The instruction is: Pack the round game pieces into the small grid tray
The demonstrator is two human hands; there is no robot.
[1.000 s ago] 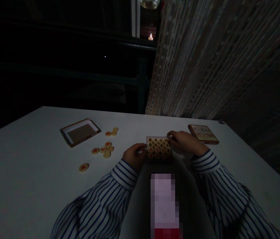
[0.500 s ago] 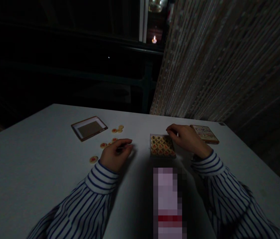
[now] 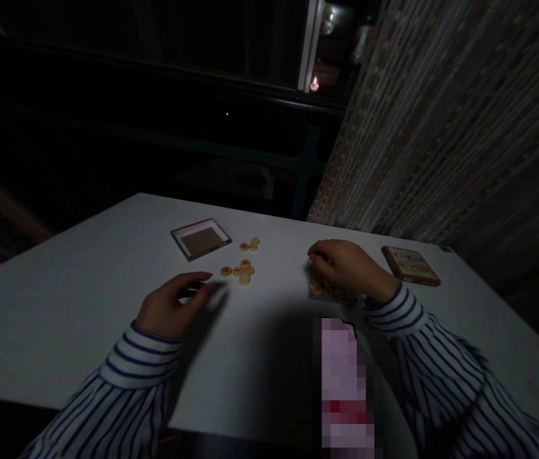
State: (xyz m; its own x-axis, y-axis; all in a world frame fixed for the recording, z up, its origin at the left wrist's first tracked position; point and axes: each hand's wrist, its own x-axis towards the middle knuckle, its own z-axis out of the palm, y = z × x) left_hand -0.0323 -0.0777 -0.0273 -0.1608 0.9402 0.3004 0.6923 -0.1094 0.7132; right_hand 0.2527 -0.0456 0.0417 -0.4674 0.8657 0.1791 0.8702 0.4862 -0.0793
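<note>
My left hand (image 3: 176, 305) hovers over the table, left of a loose group of round Chinese chess pieces (image 3: 237, 271). Its thumb and forefinger are curved with a small gap between the tips, and nothing shows in them. My right hand (image 3: 350, 268) reaches over a shallow tray (image 3: 311, 292) packed with rows of chess pieces (image 3: 329, 292). Thumb and forefinger are pinched together above its far left part; what they hold, if anything, is hidden. Much of the tray lies under this hand.
An open box half (image 3: 202, 239) lies at the back left, near a few more chess pieces (image 3: 250, 245). A printed box lid (image 3: 410, 264) rests at the right. Behind the table (image 3: 120, 255) hangs a bead curtain (image 3: 384, 127). A blurred-out object (image 3: 340, 363) lies in front.
My left hand has moved left, away from the tray; the single piece formerly beside it is now out of sight. My right hand has shifted over the tray. The view has turned left.
</note>
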